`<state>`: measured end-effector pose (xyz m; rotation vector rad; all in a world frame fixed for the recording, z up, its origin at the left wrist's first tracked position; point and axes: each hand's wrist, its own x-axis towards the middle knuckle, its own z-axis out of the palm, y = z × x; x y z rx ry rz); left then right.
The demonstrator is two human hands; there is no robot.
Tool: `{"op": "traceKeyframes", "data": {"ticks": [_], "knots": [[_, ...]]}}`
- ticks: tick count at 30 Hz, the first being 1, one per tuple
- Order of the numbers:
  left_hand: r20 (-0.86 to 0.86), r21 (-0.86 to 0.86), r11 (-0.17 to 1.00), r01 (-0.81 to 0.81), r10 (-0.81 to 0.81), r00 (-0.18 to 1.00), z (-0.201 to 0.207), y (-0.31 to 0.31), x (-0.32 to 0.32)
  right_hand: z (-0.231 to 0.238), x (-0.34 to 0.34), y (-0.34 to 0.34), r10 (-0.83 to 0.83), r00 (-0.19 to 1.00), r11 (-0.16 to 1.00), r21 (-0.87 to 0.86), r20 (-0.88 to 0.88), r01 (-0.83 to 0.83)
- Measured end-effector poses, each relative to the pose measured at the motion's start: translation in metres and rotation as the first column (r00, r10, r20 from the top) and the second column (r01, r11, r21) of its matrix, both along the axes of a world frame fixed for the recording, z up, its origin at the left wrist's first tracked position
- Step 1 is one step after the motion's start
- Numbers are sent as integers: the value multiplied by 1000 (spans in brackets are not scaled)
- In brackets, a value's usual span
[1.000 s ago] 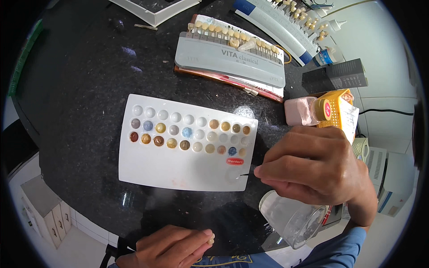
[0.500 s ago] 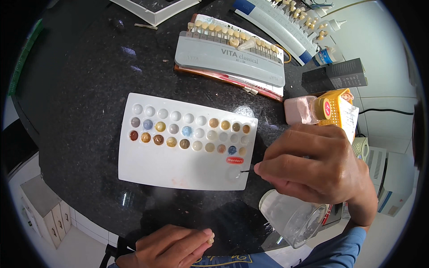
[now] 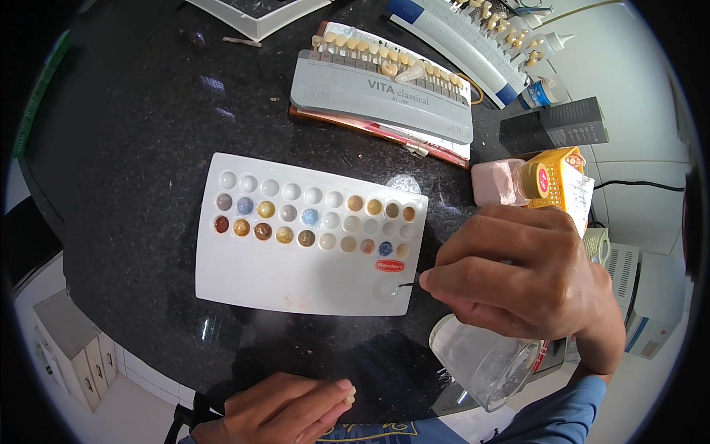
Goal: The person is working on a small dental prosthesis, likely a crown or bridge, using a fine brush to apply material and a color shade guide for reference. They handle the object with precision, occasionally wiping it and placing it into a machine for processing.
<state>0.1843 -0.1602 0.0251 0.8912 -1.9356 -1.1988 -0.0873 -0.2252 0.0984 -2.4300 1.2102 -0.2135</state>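
My right hand point(image 3: 521, 270) is closed on a thin brush, mostly hidden by the fingers. Its dark tip point(image 3: 407, 284) rests at a small wet, clear smear on the lower right of a white mixing palette point(image 3: 248, 270). Rows of round wells in the palette hold pastes in brown, ochre, grey, blue and white; some look pale or unfilled. Low in the view, near the table's front edge, my left hand point(image 3: 285, 405) pinches a small cream-coloured dental crown point(image 3: 350, 396) between thumb and fingertips. A clear glass cup point(image 3: 481, 359) is just below my right hand.
Behind the palette, a grey tooth shade guide point(image 3: 340, 95) lies on papers and a reddish-brown board. Another shade guide point(image 3: 458, 44) stands farther right. A jar of pink powder point(image 3: 495, 183), a yellow basket point(image 3: 555, 159) and a black box point(image 3: 555, 124) line the right side. A white tray point(image 3: 259, 26) sits at the back.
Hardly anything differs. The palette and shade guide appear shifted very slightly to the right in the picture; both hands keep their holds.
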Motion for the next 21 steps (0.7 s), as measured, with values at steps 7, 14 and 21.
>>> {"op": "traceKeyframes", "data": {"ticks": [7,14,21], "knots": [[1,-8,1000,12,-12,1000,1,-2,-1,0,0,0,-8,1000,1000,-3,-3,8],[5,-16,1000,6,-6,1000,1,-1,0,2,1,0,-1,1000,1000,11,-12,1],[5,-25,1000,-2,2,1000,1,-1,-2,0,1,1,1,1000,1000,-12,6,-1]]}}
